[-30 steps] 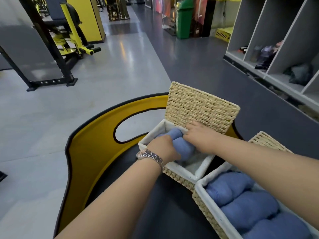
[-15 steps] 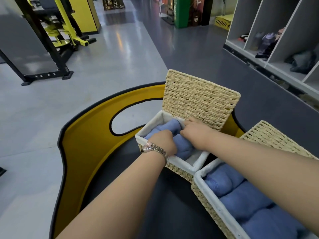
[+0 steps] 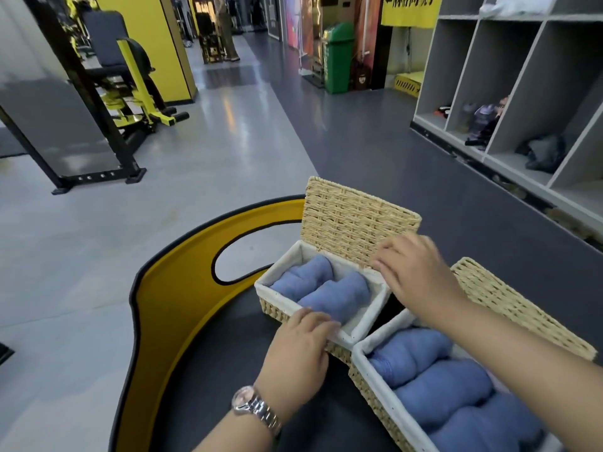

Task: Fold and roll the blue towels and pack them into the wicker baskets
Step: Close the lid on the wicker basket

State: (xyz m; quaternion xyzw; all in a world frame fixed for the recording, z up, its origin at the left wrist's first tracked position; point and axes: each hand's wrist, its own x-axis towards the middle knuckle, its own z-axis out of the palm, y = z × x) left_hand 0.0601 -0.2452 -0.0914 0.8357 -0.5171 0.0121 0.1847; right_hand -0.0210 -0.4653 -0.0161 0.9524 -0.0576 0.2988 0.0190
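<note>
Nearest me sat the full wicker basket (image 3: 375, 391), lined in white, with three rolled blue towels (image 3: 440, 391) lying side by side in it and its lid (image 3: 509, 308) tipped back on the far side under my right forearm. My left hand (image 3: 298, 350), a metal watch (image 3: 256, 409) on the wrist, rested on the near rim of the smaller wicker basket (image 3: 277, 309), fingers laid loosely over the white lining and gripping nothing that I could make out. Just beyond those fingers lay two rolled towels (image 3: 321, 285), long axes running away from me and a little leftward, filling the left part of that basket; an empty strip of lining stayed free to their right. My right hand (image 3: 416, 277) hovered over that strip, fingers spread and slack, holding nothing, just beside the basket's upright lid (image 3: 352, 220). It was the nearer hand to the gap and the lid. The baskets touched at one corner, so I judged the open room lay leftward, across the dark surface (image 3: 208, 380) toward its yellow raised edge (image 3: 176, 288). Beyond that lay bare gym floor (image 3: 163, 197).
</note>
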